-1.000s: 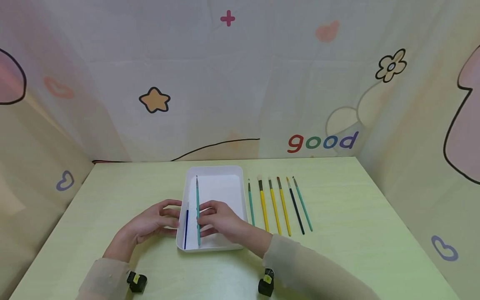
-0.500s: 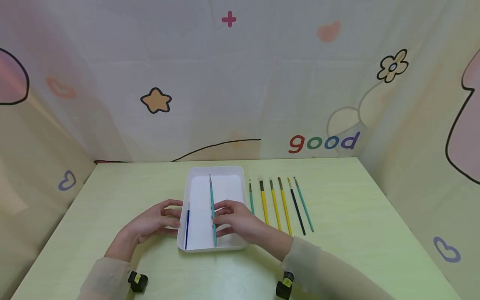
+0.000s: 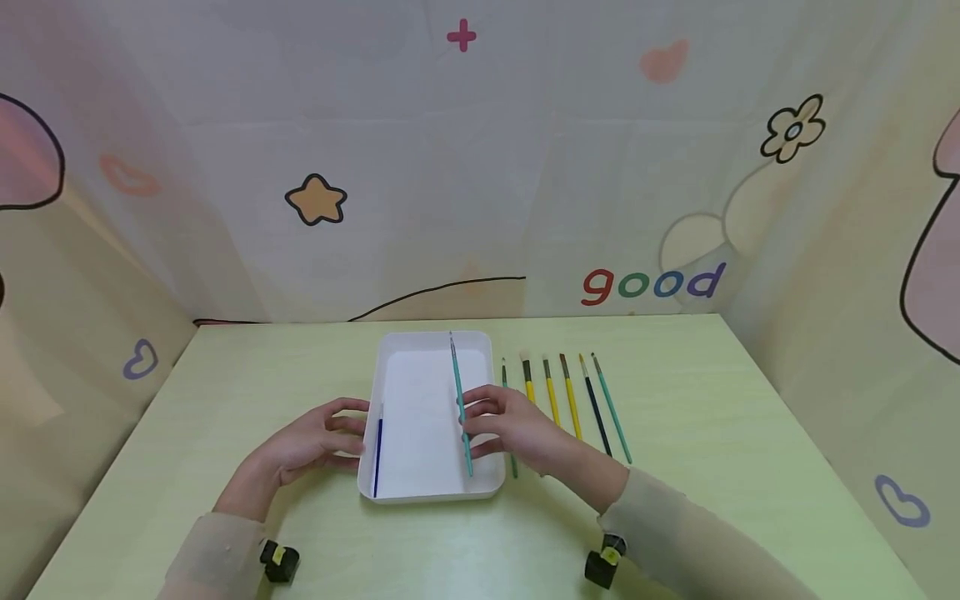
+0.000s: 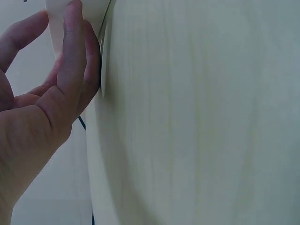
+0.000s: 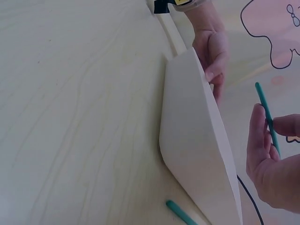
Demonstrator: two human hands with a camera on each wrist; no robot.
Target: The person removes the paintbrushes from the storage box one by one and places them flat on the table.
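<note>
A thin teal paintbrush (image 3: 456, 367) is pinched between the thumb and fingers of my right hand (image 3: 521, 429), above the right side of a white tray (image 3: 420, 417). The right wrist view shows this grip on the brush handle (image 5: 263, 101), raised past the tray wall (image 5: 192, 126). My left hand (image 3: 311, 442) rests at the tray's left side with loosely bent fingers touching it; in the left wrist view its fingers (image 4: 72, 47) lie against the tray. Inside the tray, along the left wall, lies a thin dark blue paintbrush (image 3: 378, 458).
To the right of the tray several paintbrushes lie side by side on the pale wooden table (image 3: 720, 467), among them a yellow one (image 3: 572, 408), a black one (image 3: 596, 417) and a teal one (image 3: 613, 412). My right forearm partly hides their lower ends. A printed curtain (image 3: 420, 167) stands behind.
My right hand has carried the teal paintbrush rightward across the tray, from near the blue brush to the right side. My left hand stays at the tray's left edge.
</note>
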